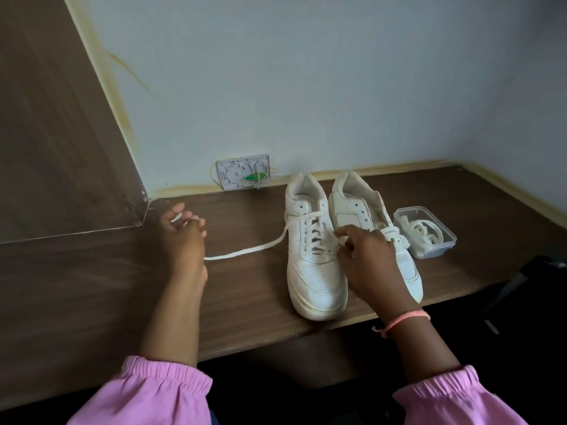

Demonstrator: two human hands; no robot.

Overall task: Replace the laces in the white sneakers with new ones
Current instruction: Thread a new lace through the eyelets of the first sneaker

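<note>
Right hand (366, 256) pinches a lace at the near sneaker (313, 256), which stands on the table (245, 286) beside the other sneaker (362, 207). Left hand (184, 237) pinches the loose lace end (245, 251), pulled out sideways. Farther right, a clear box (441, 240) holds more laces (425, 231).
</note>
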